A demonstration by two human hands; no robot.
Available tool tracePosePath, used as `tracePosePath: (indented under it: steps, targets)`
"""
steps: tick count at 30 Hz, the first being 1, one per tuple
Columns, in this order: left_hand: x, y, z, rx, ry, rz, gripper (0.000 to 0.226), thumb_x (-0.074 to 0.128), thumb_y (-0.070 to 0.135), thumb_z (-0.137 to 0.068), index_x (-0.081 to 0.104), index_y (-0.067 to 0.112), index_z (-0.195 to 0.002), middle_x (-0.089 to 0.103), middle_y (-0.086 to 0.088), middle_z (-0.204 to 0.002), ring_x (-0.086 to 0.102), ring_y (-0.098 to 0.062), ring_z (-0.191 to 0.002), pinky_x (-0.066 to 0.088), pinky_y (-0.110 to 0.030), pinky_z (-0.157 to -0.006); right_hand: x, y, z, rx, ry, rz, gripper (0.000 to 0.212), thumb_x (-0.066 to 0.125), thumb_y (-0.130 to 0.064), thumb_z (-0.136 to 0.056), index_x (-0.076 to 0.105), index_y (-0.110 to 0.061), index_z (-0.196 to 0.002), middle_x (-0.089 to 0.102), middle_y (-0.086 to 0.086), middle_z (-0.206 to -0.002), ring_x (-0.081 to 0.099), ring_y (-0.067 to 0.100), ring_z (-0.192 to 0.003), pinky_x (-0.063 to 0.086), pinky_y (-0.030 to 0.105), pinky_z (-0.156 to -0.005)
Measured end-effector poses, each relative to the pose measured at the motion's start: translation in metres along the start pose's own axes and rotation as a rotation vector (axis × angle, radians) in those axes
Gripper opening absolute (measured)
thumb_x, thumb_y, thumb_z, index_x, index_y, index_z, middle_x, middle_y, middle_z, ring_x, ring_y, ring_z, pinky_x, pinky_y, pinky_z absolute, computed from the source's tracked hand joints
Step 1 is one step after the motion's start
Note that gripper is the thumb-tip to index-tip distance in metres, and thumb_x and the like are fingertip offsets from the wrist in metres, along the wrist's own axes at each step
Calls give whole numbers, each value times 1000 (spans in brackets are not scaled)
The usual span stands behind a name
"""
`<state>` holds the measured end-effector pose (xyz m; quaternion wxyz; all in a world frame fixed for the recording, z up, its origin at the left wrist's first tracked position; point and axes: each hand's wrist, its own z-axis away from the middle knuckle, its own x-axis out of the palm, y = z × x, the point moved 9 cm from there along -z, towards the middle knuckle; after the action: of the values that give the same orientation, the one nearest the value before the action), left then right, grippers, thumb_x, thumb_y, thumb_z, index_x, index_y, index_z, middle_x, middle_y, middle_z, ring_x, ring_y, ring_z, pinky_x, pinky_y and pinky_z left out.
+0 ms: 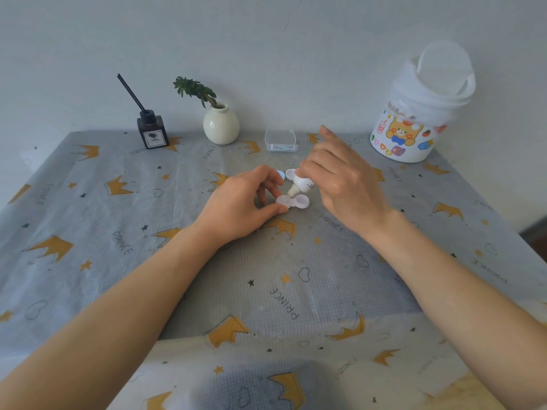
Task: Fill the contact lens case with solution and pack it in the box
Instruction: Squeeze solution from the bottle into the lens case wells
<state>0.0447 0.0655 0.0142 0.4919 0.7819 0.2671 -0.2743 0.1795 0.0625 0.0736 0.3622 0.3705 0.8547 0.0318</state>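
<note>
Both forearms are bare from the wrist to the picture's lower edge; no sleeve shows. The left hand and the right hand wear nothing visible. The fingernails look short and unpainted.

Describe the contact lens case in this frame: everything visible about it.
The contact lens case is a small double-well piece of translucent whitish plastic, both wells uncapped, lying flat on the crown-print tablecloth near mid-table. The left hand pinches its left well between thumb and fingers. The right hand tilts a small white bottle, nozzle down over the left well. Any liquid inside cannot be made out.
</note>
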Motion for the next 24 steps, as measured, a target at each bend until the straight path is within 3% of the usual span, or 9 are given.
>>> tracePosePath:
  steps: [24]
  targets:
    - [0,2,1,-4,-4,-1,37,77,36,-80,57,26,-110,69,18,-95,63,-7,-79,55,-42,-71,2,6,3,54,9,-76,38,46,29,-72,68,-1,-81,61,11,-77,64,34,-88,44,43,-109]
